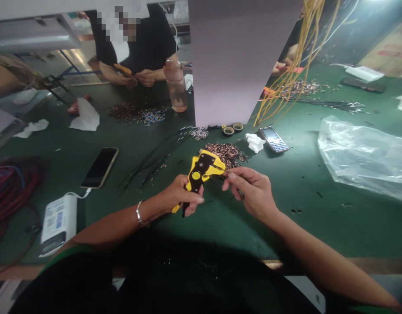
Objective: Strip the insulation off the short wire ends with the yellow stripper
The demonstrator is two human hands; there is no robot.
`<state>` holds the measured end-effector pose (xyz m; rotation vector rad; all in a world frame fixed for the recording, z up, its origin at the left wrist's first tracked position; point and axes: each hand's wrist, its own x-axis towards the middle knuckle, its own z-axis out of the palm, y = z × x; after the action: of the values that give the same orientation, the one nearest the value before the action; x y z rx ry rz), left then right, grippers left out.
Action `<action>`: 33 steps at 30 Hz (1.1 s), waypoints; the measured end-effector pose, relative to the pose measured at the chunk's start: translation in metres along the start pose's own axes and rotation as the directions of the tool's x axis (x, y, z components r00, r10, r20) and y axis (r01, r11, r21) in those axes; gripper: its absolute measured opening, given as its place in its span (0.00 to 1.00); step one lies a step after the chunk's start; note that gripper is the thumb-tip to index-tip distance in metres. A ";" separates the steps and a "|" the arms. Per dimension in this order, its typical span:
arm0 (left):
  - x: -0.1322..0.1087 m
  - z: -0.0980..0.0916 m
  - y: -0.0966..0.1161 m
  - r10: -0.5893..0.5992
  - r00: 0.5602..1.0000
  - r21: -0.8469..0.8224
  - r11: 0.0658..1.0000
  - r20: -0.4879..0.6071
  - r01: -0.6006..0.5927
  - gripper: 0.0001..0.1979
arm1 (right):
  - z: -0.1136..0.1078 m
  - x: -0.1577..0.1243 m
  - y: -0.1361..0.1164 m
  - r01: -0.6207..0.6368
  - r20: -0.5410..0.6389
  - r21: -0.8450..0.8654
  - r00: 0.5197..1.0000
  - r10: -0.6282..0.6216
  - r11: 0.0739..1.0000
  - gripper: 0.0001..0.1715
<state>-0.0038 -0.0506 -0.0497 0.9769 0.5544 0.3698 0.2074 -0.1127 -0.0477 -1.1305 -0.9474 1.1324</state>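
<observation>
A yellow and black wire stripper (pixel 197 172) is gripped in my left hand (pixel 183 194), its jaws pointing to the right. My right hand (pixel 251 189) is closed in a pinch at the jaw tip; what sits between thumb and finger is too small to make out. Just behind the tool lies a heap of short, dark pieces with copper-coloured ends (pixel 225 152). To the left of the heap, black wires (pixel 151 161) lie spread over the green table (pixel 269 235).
A smartphone (pixel 100 168) is cabled to a white power bank (pixel 59 224) at left, near coiled red wire (pixel 14 187). A keypad phone (pixel 273 139), crumpled tissue (pixel 255 142) and plastic bag (pixel 361 152) lie right. A pale panel (pixel 233 65) rises ahead; a person (pixel 135 48) works across the table.
</observation>
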 end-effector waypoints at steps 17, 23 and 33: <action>0.002 0.000 0.001 -0.011 1.000 -0.021 1.000 -0.005 0.011 0.09 | -0.005 0.003 -0.001 -0.047 0.037 0.008 0.998 0.047 0.999 0.08; 0.001 -0.003 0.001 -0.006 0.996 -0.015 1.000 0.090 0.007 0.10 | -0.004 0.004 -0.003 -0.080 0.019 -0.005 0.997 0.080 0.997 0.09; 0.003 -0.006 0.003 -0.009 0.981 -0.008 1.000 0.196 0.011 0.18 | -0.007 0.004 -0.004 -0.056 0.013 -0.022 0.998 0.056 0.998 0.09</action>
<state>-0.0051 -0.0433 -0.0501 0.9892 0.3781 0.2630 0.2156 -0.1101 -0.0452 -1.1737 -0.9458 1.1791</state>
